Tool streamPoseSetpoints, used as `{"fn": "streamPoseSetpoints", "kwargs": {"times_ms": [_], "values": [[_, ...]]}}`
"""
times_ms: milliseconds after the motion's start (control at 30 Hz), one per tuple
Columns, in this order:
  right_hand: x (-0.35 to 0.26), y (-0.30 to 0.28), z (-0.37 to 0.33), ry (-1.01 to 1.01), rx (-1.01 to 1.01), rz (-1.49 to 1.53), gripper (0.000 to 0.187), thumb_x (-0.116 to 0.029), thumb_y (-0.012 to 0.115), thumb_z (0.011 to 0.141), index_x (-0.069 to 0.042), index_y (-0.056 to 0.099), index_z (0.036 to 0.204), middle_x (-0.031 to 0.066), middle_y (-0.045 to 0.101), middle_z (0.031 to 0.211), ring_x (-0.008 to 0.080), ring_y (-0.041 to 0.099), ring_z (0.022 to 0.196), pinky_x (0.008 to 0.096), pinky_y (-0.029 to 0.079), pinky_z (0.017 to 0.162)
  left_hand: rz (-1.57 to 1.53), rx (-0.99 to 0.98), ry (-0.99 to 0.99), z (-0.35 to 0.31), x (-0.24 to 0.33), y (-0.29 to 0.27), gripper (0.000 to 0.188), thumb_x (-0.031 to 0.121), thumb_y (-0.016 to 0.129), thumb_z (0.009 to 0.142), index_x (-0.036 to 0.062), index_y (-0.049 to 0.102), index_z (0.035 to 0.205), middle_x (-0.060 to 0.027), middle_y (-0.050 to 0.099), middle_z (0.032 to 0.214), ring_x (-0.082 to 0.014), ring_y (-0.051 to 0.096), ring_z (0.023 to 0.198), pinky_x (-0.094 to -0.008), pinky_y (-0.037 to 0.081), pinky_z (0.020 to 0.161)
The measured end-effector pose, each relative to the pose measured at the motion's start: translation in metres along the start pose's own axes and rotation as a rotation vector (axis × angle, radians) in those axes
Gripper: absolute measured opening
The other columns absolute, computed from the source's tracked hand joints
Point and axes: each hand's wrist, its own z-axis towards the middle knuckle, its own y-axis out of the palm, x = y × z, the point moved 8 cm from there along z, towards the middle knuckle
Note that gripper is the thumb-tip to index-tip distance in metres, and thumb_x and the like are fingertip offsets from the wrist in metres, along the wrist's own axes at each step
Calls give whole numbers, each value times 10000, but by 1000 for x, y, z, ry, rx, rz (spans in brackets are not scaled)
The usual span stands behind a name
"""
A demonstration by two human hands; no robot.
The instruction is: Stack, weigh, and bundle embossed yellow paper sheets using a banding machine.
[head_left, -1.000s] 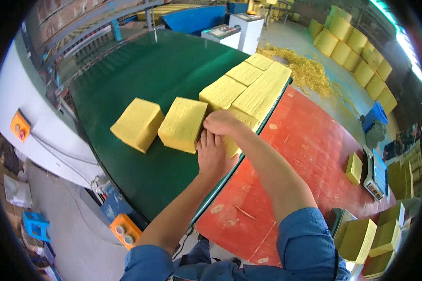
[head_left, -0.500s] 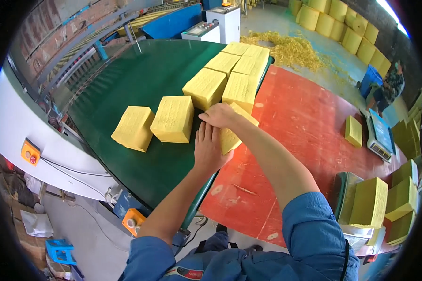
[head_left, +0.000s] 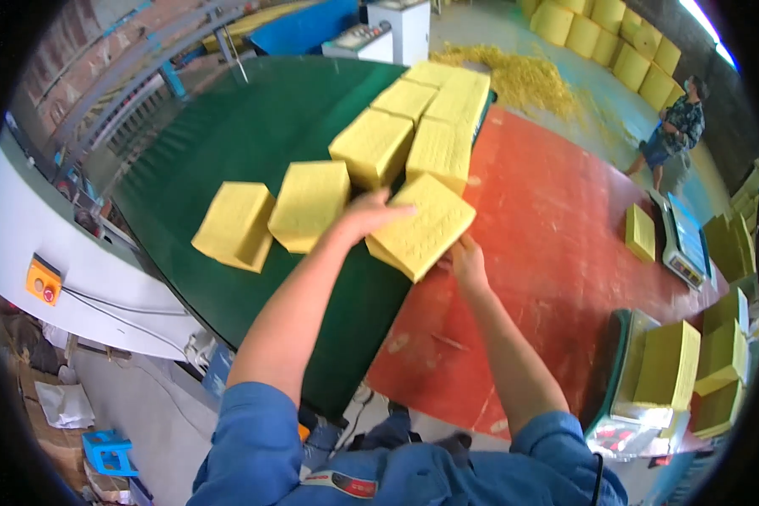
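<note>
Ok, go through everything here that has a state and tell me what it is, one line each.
Front block: lifted, tilted, held by both hands.
Left hand: on the block's top.
Right hand: gripping its lower edge.
Belt blocks: lying flat on the green belt.
Scale block: resting on the scale.

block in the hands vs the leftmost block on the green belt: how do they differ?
The held block is gripped by the left hand and right hand; the leftmost block is untouched. The held block hangs over the edge of the belt, above the red floor; the leftmost block lies fully on the belt. Both are yellow, rectangular and look alike in size.
</note>
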Motion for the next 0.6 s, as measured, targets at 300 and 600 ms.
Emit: {"fn": "streamPoseSetpoints", "kwargs": {"times_ms": [300,600], "values": [[7,-16,-43,36,35,-63,298,2,547,888,58,583,1178,126,666,1026,189,667,865,300,559,713,-190,-383,-148,-6,-14,53,696,423,763,810,68,529,1361,-83,652,1233,-177,617,1118,-328,468,968],[-35,-174,-236,-40,309,-359,133,31,567,877,47,628,993,86,657,867,143,615,814,277,501,715,254,-964,161,-71,42,213,860,416,770,780,91,388,1479,-100,607,1307,-211,589,1164,-349,465,978]]}}
